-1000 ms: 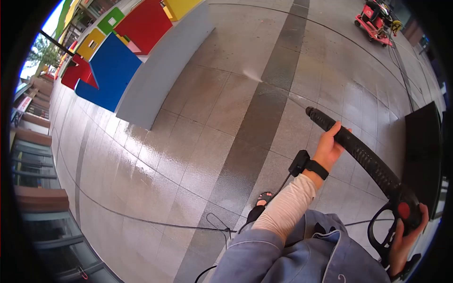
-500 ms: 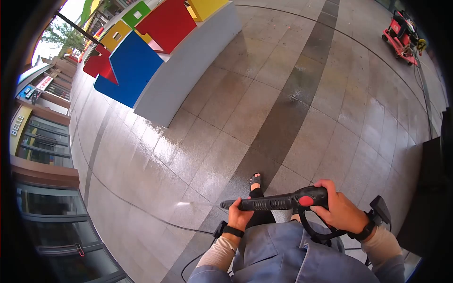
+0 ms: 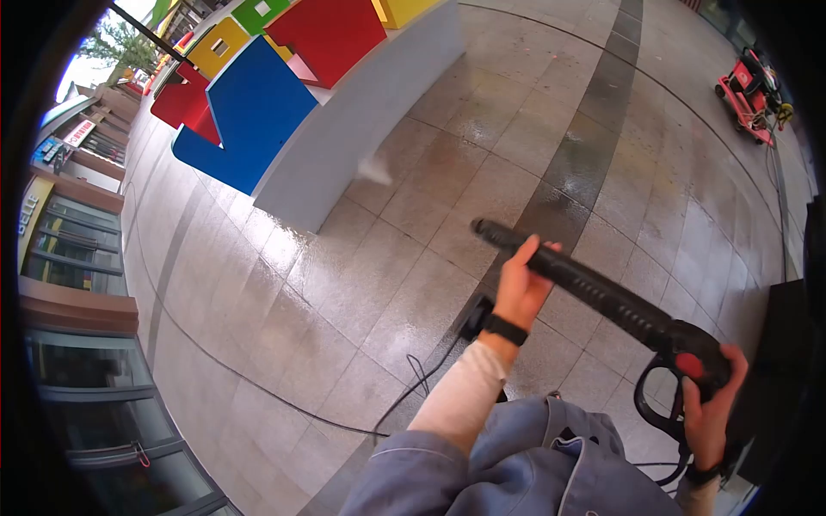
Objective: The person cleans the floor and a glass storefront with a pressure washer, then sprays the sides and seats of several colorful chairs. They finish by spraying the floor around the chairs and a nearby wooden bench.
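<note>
A black pressure washer gun [image 3: 602, 297] with a red round mark slants across in front of me, its nozzle end up and to the left. My left hand [image 3: 523, 282] is closed around the barrel close behind the nozzle. At the rear, my right hand [image 3: 712, 413] grips the handle by the trigger guard. A faint white puff of spray [image 3: 374, 170] shows past the nozzle, by the base of the grey wall [image 3: 344, 142]. Whether the trigger is pressed cannot be made out.
Wet paving tiles [image 3: 404, 284] spread ahead. Blue [image 3: 258, 107], red and yellow panels stand on the grey-sided structure at the upper left. A red wheeled machine [image 3: 747, 95] is at the far right. A black hose [image 3: 249, 378] crosses the ground, and shopfronts [image 3: 77, 249] line the left.
The gun has swung from nearly level to slanting, nozzle up and forward. My left hand rose to the right with it; my right hand moved right and down.
</note>
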